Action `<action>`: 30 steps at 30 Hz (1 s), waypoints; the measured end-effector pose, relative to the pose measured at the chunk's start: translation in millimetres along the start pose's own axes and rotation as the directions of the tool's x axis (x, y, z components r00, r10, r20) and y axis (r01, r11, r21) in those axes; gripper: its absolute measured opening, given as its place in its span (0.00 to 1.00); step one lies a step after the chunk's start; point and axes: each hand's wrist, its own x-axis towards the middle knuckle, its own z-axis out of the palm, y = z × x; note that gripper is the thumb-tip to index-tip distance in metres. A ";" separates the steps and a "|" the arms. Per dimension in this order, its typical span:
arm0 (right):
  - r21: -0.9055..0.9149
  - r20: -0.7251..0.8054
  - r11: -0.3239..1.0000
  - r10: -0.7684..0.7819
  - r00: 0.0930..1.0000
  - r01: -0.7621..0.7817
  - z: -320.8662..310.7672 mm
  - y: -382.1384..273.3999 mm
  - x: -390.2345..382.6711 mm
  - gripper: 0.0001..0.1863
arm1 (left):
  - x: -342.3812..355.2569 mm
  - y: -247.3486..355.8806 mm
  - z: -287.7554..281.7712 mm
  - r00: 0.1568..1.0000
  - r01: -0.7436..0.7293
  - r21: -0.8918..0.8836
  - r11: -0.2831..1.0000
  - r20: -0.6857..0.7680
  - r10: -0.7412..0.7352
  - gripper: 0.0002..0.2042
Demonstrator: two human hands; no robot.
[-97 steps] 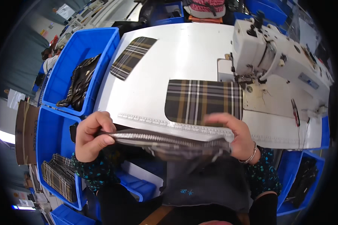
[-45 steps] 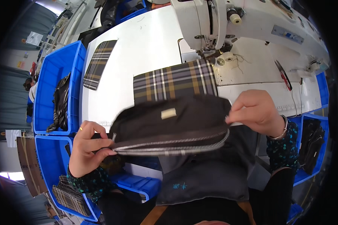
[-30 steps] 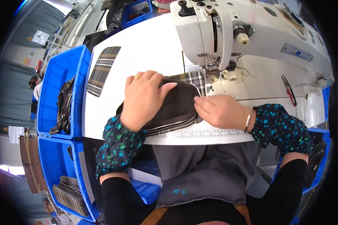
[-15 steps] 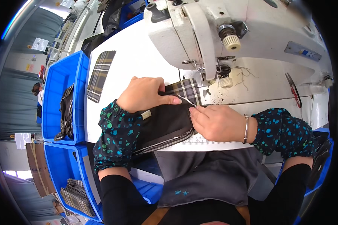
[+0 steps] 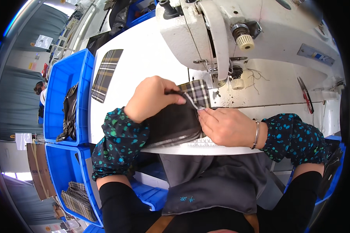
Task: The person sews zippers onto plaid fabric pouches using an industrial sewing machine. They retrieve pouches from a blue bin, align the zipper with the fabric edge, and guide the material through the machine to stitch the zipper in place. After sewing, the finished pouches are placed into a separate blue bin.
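One dark pouch (image 5: pixel 171 123): head view; rests on the white tabletop (image 5: pixel 144 44) near its front edge, between left hand (image 5: pixel 151 99) and right hand (image 5: pixel 227 126); its left part hidden behind hand and sleeve.
Zipper (image 5: pixel 179 138): metal teeth, along the pouch's near side, bending up toward the right fingers.
Left hand: back to the camera; thumb and fingers pinch the pouch's far edge.
Right hand: thumb and fingertips drawn together, pinching the pouch's right edge at the near end of a pale strip (image 5: pixel 190 101).
Pale strip: narrow, along the pouch's edge, from one hand to the other.
Plaid panel (image 5: pixel 198 90): flat, partly covered by the pouch; far corner shows just beside the stitching parts of the white sewing machine (image 5: pixel 268 42).
Sleeves (image 5: pixel 124 138): dark, blue-green spots; silver bracelet (image 5: pixel 256 134) on the right wrist.
Ruler markings (image 5: pixel 212 144): along the table's front edge, beneath the right hand.
Second plaid piece (image 5: pixel 107 73): far left of the table, well apart from the hands.
Upper blue bin (image 5: pixel 60 79): left of the table; crumpled dark cloth (image 5: pixel 69 114) inside.
Lower blue bin (image 5: pixel 62 159): stacked plaid pieces (image 5: pixel 78 200) inside.
Snips (image 5: pixel 305 93): dark blades, red on the handle, lying right of the machine's dials.
Apron (image 5: pixel 214 192): grey, below the table edge.
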 end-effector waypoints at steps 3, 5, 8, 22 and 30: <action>-0.067 0.031 0.998 -0.005 1.000 0.008 -1.0 -2.9 0.2 0.17 | 11.9 9.1 22.4 0.894 -0.189 0.130 0.973 -0.386 0.225 0.12; -0.077 0.043 0.997 -0.020 0.999 0.023 -3.2 -4.6 1.1 0.19 | 28.9 1.9 35.5 0.888 -0.274 -0.072 0.959 -0.402 0.224 0.11; -0.084 0.024 0.996 -0.020 1.000 0.022 2.5 -6.3 0.7 0.19 | 47.5 -14.1 58.6 0.874 -0.307 -0.138 0.942 -0.432 0.221 0.12; -0.091 -0.004 0.971 0.223 0.975 -0.222 -17.6 8.5 -7.0 0.15 | 50.9 -23.5 58.6 0.935 -0.255 -0.209 0.944 -0.304 0.185 0.13; -0.063 0.179 0.928 0.372 0.911 -0.366 -6.2 13.0 -6.8 0.26 | 19.4 -21.0 38.3 0.976 -0.196 -0.304 0.932 -0.153 0.155 0.09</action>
